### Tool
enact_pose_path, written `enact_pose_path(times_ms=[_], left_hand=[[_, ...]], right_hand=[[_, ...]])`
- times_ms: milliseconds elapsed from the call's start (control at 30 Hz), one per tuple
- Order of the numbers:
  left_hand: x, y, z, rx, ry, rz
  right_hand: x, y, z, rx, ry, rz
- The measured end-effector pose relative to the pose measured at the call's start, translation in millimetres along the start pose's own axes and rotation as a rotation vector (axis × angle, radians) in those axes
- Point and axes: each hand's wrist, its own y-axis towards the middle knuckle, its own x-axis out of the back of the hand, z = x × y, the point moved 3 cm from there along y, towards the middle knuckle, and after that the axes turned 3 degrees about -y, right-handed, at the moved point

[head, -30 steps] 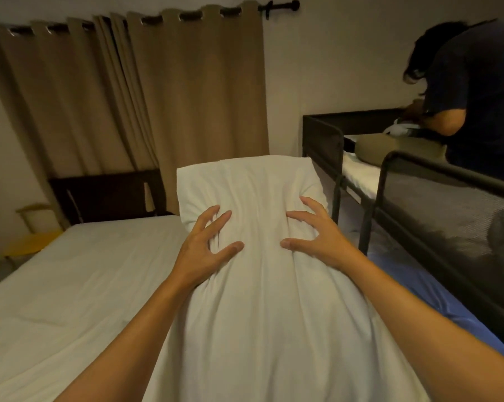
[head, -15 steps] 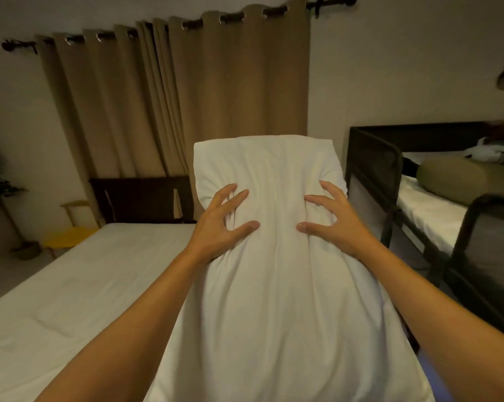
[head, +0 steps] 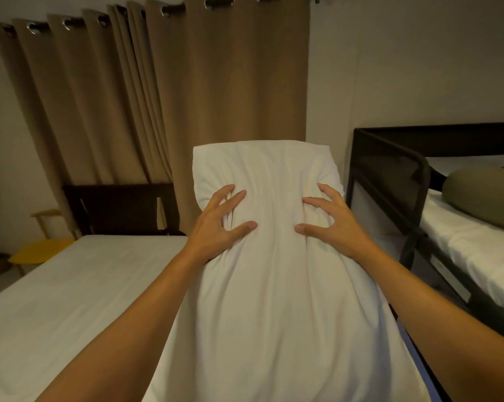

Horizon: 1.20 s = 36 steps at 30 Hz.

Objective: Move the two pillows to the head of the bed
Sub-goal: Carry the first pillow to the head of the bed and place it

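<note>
A large white pillow fills the middle of the head view, held up lengthwise in front of me. My left hand grips its upper left part, fingers dug into the fabric. My right hand grips the upper right part the same way. The bed with a white sheet lies to the left and below, and its dark headboard stands against the curtain. Only one pillow shows in view.
Tan curtains hang behind the headboard. A black metal bunk frame stands at the right, with a white mattress and an olive bolster on it. A yellow chair sits at the far left.
The view has swung left and moved toward the headboard. The person by the bunk at the right has left the frame. Both hands keep the same grip on the pillow.
</note>
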Motion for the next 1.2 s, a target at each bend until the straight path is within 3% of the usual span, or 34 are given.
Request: enact_pose_path(times_ms=[467, 1200], left_hand=[[-71, 142, 95, -0.018, -0.094, 0.063], [-168, 316, 201, 0.094, -0.013, -0.004]], right_hand=[[-9, 127, -104, -0.084, -0.039, -0.02], [-22, 330, -281, -0.007, 0.101, 0.067]])
